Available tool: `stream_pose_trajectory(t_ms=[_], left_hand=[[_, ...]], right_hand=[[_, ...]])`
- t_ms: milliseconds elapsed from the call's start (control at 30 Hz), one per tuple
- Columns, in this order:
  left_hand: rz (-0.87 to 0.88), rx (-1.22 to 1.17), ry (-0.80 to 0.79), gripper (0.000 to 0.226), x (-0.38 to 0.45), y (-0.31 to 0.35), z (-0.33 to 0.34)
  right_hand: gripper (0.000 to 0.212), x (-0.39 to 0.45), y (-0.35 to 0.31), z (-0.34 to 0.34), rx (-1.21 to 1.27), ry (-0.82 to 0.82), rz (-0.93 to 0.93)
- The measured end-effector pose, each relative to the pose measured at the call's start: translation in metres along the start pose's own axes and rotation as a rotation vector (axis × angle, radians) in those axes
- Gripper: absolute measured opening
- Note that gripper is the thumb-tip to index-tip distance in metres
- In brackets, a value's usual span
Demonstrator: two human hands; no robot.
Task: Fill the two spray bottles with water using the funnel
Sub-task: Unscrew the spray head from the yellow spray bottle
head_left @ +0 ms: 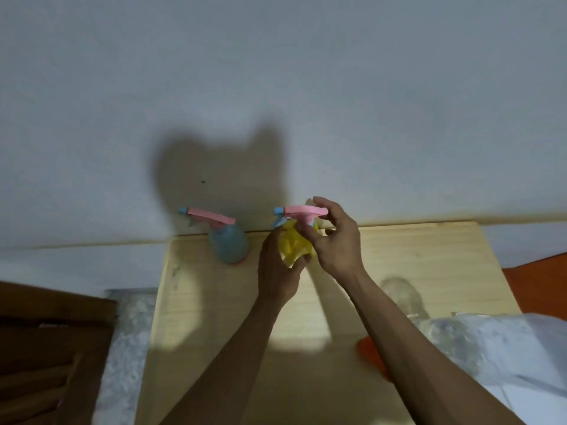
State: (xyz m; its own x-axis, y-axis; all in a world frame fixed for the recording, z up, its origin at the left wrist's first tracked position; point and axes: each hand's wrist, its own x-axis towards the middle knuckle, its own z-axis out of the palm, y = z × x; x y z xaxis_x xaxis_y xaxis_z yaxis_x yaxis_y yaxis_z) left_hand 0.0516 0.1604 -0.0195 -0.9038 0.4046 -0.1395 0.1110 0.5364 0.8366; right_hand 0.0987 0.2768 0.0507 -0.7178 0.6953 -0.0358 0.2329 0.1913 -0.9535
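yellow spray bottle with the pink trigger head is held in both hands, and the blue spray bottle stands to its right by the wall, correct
Not quite. The head view shows the blue spray bottle standing to the left of the yellow spray bottle with the pink trigger head, not its right. The rest holds: the left hand grips its body and the right hand holds the trigger head.

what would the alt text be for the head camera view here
A person's left hand grips a yellow spray bottle while the right hand pinches its pink trigger head, on a pale wooden table against a white wall. A blue spray bottle stands to the left, untouched.
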Motion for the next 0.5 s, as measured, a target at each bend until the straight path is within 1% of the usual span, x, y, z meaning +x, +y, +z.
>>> stream_pose_trajectory(t_ms=[133, 233, 333, 433, 500], left_hand=[[0.011, 0.021, 0.008, 0.076, 0.000, 0.003, 0.009], [-0.019, -0.012, 0.030, 0.073, -0.012, 0.001, 0.009], [-0.026, -0.046, 0.032, 0.079, -0.037, 0.006, -0.001], [0.001, -0.063, 0.020, 0.086, -0.067, 0.015, -0.018], [0.024, -0.107, 0.020, 0.082, -0.087, 0.022, -0.028]], right_hand=[[0.033, 0.000, 0.003, 0.000, 0.049, -0.049, 0.015], [0.032, -0.007, 0.004, -0.003, 0.073, -0.051, 0.032], [0.033, -0.017, 0.000, -0.010, 0.134, -0.058, 0.068], [0.030, -0.032, -0.014, -0.019, 0.195, -0.076, 0.068], [0.027, -0.045, -0.023, -0.025, 0.227, -0.080, 0.064]])
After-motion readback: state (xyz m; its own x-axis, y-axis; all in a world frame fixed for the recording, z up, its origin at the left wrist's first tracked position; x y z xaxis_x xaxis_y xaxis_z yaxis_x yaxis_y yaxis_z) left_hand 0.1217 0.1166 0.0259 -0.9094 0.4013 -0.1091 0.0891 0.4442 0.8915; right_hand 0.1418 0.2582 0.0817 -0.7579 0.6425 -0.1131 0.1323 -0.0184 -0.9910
